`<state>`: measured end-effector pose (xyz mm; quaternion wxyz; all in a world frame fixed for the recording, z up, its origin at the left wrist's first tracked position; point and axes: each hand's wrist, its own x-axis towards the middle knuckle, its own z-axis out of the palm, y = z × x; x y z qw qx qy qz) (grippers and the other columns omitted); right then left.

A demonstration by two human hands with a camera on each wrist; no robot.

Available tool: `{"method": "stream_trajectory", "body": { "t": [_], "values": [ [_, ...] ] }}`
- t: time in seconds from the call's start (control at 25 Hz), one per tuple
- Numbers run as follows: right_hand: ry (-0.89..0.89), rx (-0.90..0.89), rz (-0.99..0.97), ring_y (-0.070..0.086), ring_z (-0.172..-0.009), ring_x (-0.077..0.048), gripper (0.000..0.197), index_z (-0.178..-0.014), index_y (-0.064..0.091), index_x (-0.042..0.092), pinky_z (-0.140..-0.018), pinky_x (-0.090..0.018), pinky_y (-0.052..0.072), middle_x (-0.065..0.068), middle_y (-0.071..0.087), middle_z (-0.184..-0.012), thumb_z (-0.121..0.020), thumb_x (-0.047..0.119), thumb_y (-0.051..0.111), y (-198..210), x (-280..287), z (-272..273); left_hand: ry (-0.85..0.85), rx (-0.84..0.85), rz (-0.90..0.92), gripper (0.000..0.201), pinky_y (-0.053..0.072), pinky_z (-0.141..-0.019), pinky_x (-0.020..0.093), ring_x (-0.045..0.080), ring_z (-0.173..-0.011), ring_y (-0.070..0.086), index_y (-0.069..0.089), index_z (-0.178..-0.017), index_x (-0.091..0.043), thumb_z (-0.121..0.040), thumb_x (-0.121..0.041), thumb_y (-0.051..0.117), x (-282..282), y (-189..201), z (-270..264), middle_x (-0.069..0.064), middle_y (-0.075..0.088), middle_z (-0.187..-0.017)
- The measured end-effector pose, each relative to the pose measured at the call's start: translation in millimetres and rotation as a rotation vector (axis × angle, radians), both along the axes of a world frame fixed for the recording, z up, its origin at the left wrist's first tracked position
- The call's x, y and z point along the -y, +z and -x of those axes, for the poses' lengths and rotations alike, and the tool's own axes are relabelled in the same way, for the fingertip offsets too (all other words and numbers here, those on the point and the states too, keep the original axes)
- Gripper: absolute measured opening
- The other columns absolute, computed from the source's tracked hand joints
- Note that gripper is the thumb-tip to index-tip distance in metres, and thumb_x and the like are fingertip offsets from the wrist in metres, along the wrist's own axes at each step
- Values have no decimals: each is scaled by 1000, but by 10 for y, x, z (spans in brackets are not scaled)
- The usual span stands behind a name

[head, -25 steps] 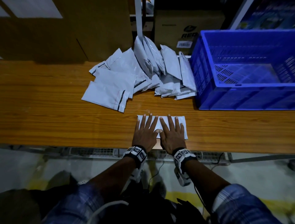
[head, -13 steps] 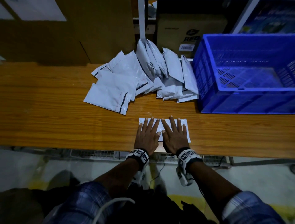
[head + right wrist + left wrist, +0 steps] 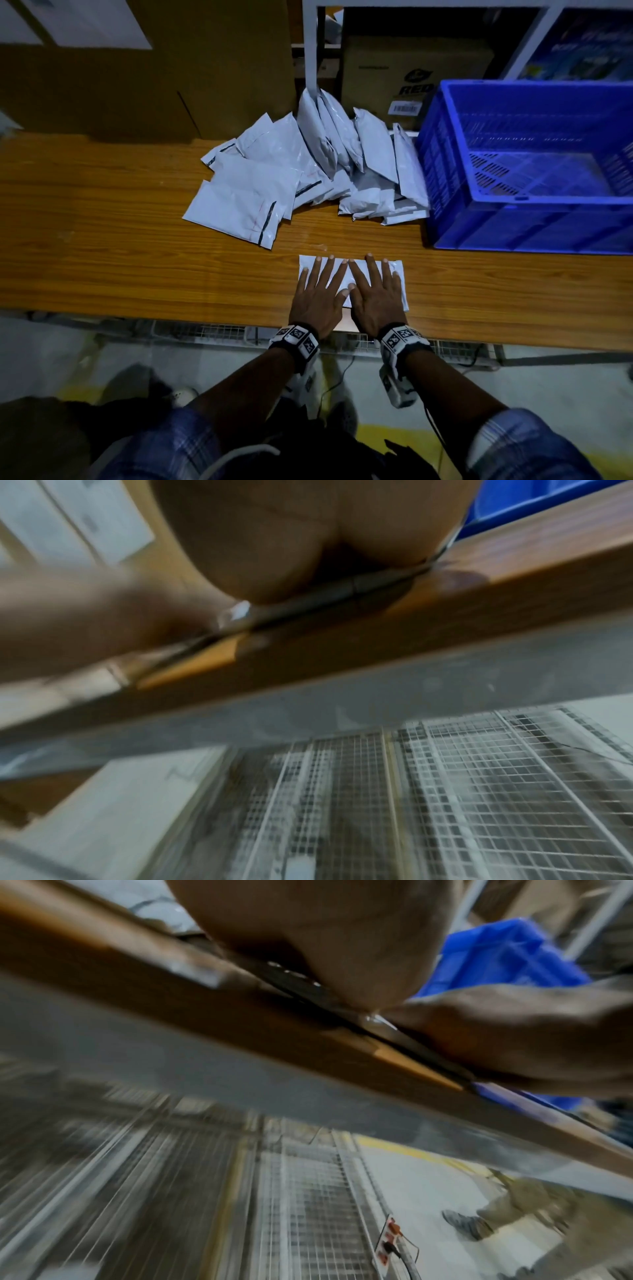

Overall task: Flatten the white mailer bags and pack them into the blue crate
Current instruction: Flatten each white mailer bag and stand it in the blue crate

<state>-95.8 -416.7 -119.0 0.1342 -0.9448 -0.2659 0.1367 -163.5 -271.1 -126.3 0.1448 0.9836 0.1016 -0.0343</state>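
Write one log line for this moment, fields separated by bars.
step: flattening | left hand: flat on mailer | right hand: flat on mailer | pile: waiting on table | crate: empty

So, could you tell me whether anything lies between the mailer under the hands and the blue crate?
Nothing visible does: bare table separates the pressed mailer from the blue crate; the pile of mailers lies farther back.

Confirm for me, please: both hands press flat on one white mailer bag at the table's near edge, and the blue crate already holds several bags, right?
Not quite. In the head view the blue crate is empty. Both the left hand and right hand do press the white mailer bag.
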Motion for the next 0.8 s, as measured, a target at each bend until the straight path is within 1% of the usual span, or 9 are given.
{"method": "stream_trajectory", "body": {
  "t": [0.12,0.16,0.24,0.32,0.44,0.56,0.72,0.8],
  "values": [
    [6,-49,-5,-22,-149,-24,54,-155,1,42,-121,-50,-8,6,-18,-163,-103,48,14,66,30,-36,9,-16,9,59,-2,-125,46,19,-154,-12,-1,-159,-34,-106,-47,20,33,-39,-14,-5,-6,-168],
    [9,-40,-11,-23,-149,-25,54,-155,1,42,-120,-49,-9,6,-19,-162,-103,48,15,102,43,-39,15,-12,13,59,-2,-124,45,19,-154,-8,1,-159,-34,-105,-49,19,41,-46,-19,-5,-2,-168],
    [27,41,-31,-23,-148,-26,53,-155,3,43,-119,-48,-12,6,-18,-163,-104,48,17,179,64,-42,20,17,17,59,4,-124,46,20,-154,3,10,-159,-34,-102,-51,14,50,-36,-31,-4,10,-167],
    [40,61,-31,-21,-149,-26,53,-155,3,43,-120,-49,-9,5,-17,-163,-104,48,18,198,95,-37,20,39,20,60,9,-124,47,21,-154,10,16,-158,-33,-101,-52,12,60,-36,-41,-4,17,-166],
    [36,-4,-2,-20,-149,-23,54,-154,-3,45,-121,-51,-3,7,-20,-163,-104,48,16,85,140,-9,9,43,16,61,7,-124,47,21,-154,6,14,-159,-32,-102,-53,11,63,-62,-41,-3,13,-167],
    [25,22,22,-19,-150,-23,54,-154,-5,45,-121,-49,-4,7,-20,-163,-103,49,12,3,138,16,-2,48,12,60,4,-125,47,21,-155,-1,10,-160,-31,-104,-54,11,66,-89,-32,-2,7,-168],
    [37,18,31,-18,-150,-24,55,-154,-4,43,-121,-48,-6,5,-18,-163,-102,50,12,16,137,-30,33,51,1,61,-5,-124,46,19,-154,-11,3,-160,-33,-104,-56,15,112,-73,-39,-3,-5,-167],
    [43,17,23,-17,-150,-24,55,-154,-3,43,-121,-47,-7,5,-17,-163,-102,49,14,19,147,-47,31,45,-17,61,-4,-124,47,20,-154,-12,1,-159,-33,-105,-55,17,122,-78,-29,-3,-6,-167]
  ]
}}
